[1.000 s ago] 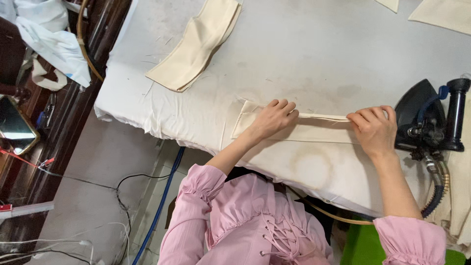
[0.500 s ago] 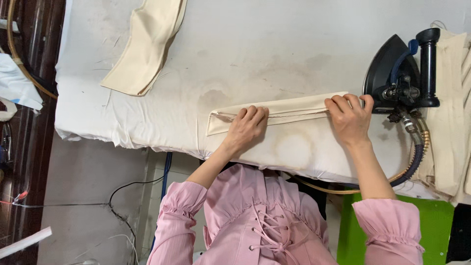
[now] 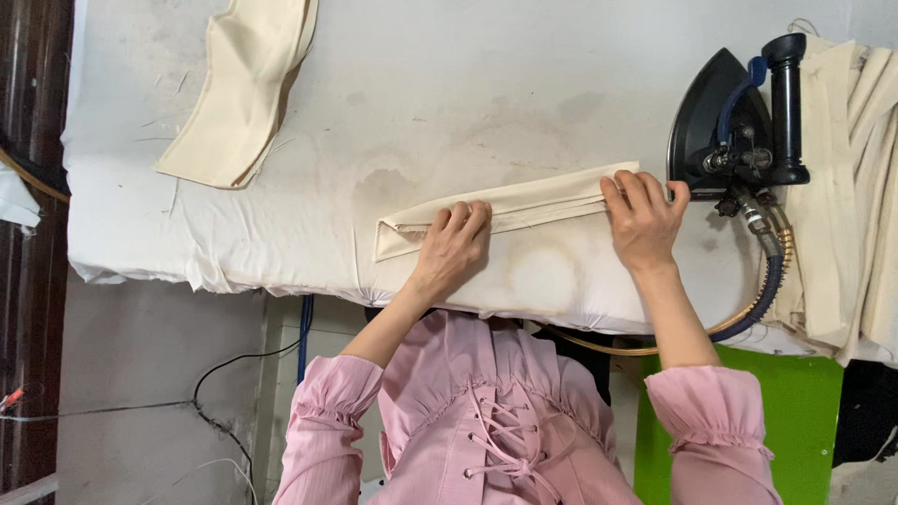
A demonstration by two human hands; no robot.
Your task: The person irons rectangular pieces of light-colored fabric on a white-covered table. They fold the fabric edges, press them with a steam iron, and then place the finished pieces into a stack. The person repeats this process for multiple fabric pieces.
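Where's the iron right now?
In the head view the black iron stands on the padded table, right of the right hand, beside stacked cream cloth.

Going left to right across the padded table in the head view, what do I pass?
Loose cream fabric piece → left hand pressing the folded cream strip → right hand at the strip's end → black steam iron → stack of cream fabric.
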